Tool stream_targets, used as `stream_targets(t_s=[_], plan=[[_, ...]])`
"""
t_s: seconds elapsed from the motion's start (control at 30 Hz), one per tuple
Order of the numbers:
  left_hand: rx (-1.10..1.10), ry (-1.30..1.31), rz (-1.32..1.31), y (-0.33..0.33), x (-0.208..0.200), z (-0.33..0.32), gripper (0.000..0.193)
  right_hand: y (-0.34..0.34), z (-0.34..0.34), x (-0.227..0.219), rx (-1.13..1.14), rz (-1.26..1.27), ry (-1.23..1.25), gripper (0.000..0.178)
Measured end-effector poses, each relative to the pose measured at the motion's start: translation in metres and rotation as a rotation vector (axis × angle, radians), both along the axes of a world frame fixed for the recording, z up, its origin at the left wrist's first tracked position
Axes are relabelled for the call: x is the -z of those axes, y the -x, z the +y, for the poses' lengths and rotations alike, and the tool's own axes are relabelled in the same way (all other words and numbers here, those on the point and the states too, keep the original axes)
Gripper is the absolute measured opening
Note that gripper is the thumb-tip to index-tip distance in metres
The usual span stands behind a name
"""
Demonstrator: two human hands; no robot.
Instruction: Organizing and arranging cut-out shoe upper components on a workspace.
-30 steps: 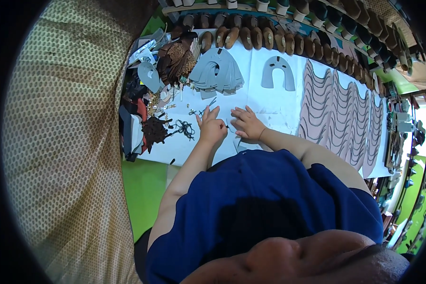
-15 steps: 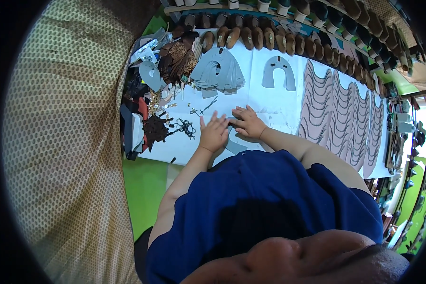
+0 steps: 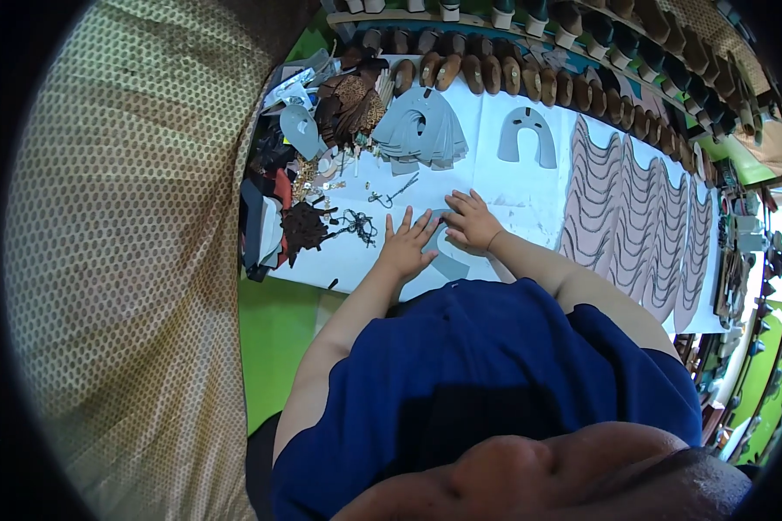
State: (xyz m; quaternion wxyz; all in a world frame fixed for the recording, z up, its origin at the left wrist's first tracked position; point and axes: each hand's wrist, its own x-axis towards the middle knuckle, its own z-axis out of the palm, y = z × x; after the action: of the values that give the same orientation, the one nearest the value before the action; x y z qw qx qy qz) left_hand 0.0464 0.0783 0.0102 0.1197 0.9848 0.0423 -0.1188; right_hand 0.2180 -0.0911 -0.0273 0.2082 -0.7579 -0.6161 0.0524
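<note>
head view, looking down over a person in a dark blue shirt [image 3: 487, 382] at a white tabletop [image 3: 530, 187]. the left hand [image 3: 406, 247] lies flat with fingers spread wide, palm down, pressing on the near left part of a grey horseshoe-shaped cut piece [image 3: 450, 259]. the right hand [image 3: 472, 220] rests on the far part of the same piece with fingers curled; whether its fingertips pinch anything cannot be told. the piece lies just beyond the tabletop's near edge, directly in front of the body and largely covered by both hands, a placement that appears to keep it flat and steady.

a fanned stack of similar grey pieces [image 3: 426, 130] lies farther back, with a single grey horseshoe piece [image 3: 526, 137] apart to its right. rows of pale wavy-edged strips [image 3: 634, 204] are laid side by side on the right, seemingly sorted by shape. to the left are dark brown scraps [image 3: 349, 102], a tangle of dark cord [image 3: 356, 226] and small metal fittings [image 3: 317, 178]. a row of shoe lasts [image 3: 487, 74] lines the far edge. a dotted beige cloth [image 3: 130, 260] fills the left.
</note>
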Motion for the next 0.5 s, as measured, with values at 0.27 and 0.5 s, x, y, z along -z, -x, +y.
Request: stream_targets(t_s=[0.27,0.5], plan=[[-0.365,-0.163,-0.059,0.035,-0.024,0.047,0.068,-0.002,0.000,0.004,0.074,-0.015,0.001,0.058],[-0.902,-0.320,-0.279,0.083,-0.011,0.124,0.028,0.006,0.003,-0.009,0.101,-0.015,0.038,0.057]])
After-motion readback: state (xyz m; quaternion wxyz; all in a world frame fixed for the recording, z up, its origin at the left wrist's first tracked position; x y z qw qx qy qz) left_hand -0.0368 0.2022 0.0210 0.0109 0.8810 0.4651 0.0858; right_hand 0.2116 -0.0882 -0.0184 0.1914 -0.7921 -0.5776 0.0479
